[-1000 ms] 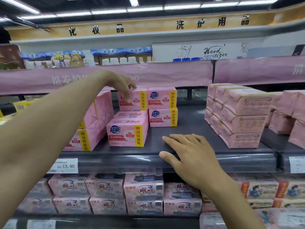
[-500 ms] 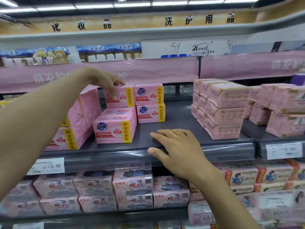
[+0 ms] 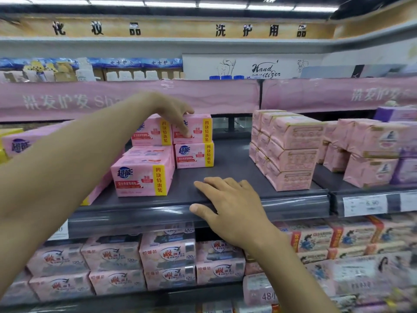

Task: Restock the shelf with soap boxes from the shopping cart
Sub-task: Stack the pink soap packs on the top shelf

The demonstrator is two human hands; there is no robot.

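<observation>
At the far left, a pink soap box lies tilted behind the outstretched left forearm. Next, a front soap box stands at the left of the dark grey shelf, with more of the same boxes stacked behind it. The left hand reaches over them to the upper back box, which sits on a lower back box. Its fingers are spread and fairly straight, one fingertip on the box's front face and the thumb at its top edge. The right hand lies flat and relaxed on the shelf's front edge, holding nothing, with the thumb on the clear price rail. Further right, pink wrapped packs stand stacked, well apart from the soap boxes.
</observation>
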